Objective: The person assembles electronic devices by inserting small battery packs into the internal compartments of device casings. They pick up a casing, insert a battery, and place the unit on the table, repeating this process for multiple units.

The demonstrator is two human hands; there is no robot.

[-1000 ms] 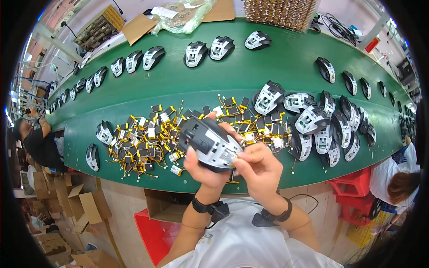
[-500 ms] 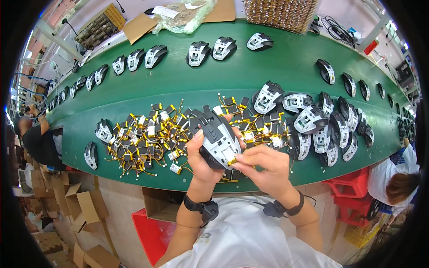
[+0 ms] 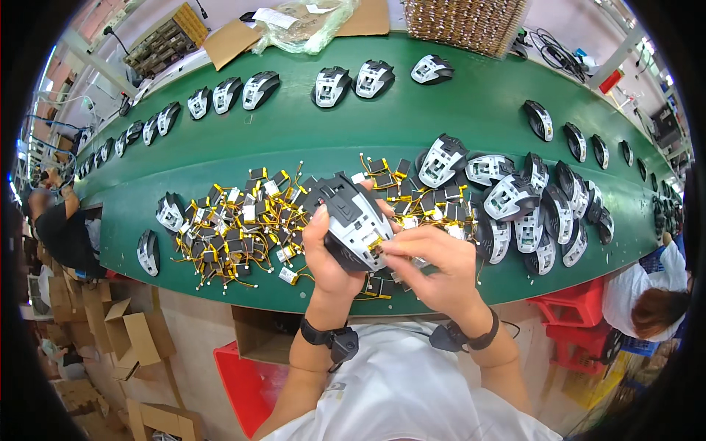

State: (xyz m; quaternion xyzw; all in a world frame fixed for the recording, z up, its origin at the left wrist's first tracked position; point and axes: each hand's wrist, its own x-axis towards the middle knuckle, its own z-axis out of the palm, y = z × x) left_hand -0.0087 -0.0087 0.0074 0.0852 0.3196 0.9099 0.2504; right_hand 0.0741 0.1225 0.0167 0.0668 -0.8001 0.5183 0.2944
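Observation:
My left hand (image 3: 329, 268) is wrapped round a black-and-white computer mouse (image 3: 351, 214), its pale inner face turned up. A small battery (image 3: 376, 245) with a yellow edge sits at the mouse's near end. On that battery's edge the thumb and fingers of my right hand (image 3: 441, 268) are pinched; the fingertips partly cover it. Below and around both hands lies a pile of small black and silver batteries (image 3: 239, 239) with yellow edges and thin wires. To the right is a heap of similar mice (image 3: 529, 228), beside more batteries (image 3: 434, 202).
Several mice (image 3: 259, 90) stand spaced along the back of the green table (image 3: 294, 140). Two more lie left of the batteries. A patterned tray stack (image 3: 467, 26) and plastic wrap (image 3: 309, 29) stand behind. Red bins (image 3: 243, 389) and cardboard boxes (image 3: 147, 338) are below. Co-workers sit at both sides.
The battery has shifted slightly up and left into the mouse's near end, with my right fingertips following it. My left hand has tilted the mouse a little.

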